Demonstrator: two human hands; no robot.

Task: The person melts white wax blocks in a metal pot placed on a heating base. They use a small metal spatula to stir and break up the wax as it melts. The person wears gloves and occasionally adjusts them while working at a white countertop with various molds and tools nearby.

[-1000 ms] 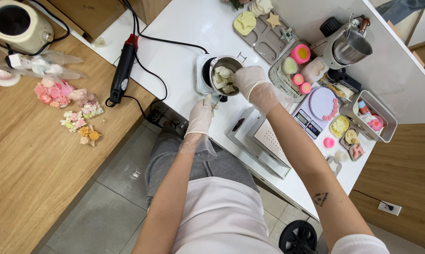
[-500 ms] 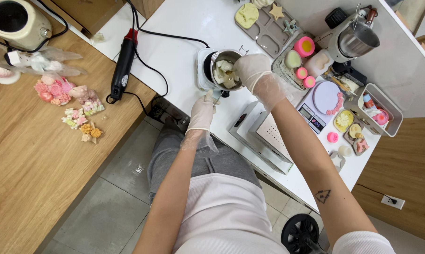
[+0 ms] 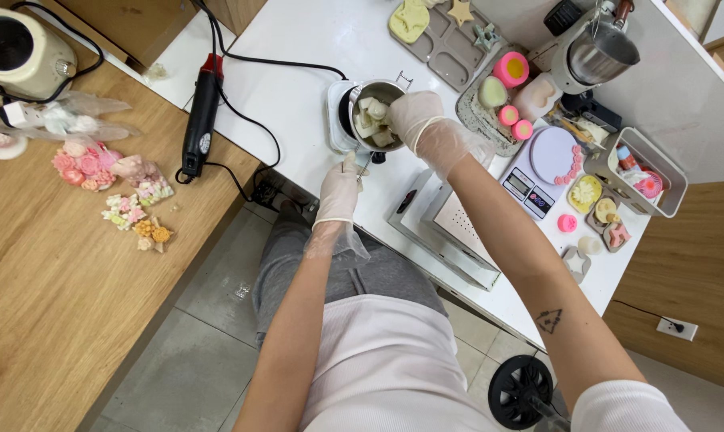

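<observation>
Loading wax chunks: right hand (image 3: 414,114) closed on chunks over pot (image 3: 375,118). Left hand (image 3: 339,188) grips the handle (image 3: 363,164). Next: let go cleanly inside rim.

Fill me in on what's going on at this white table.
A seated person in clear gloves works over a small metal pot full of pale wax-like chunks, which sits on a little white heater plate. The right hand rests on the pot's rim over the chunks. The left hand grips the pot's handle at the near side. A black heat gun lies unused to the left.
</observation>
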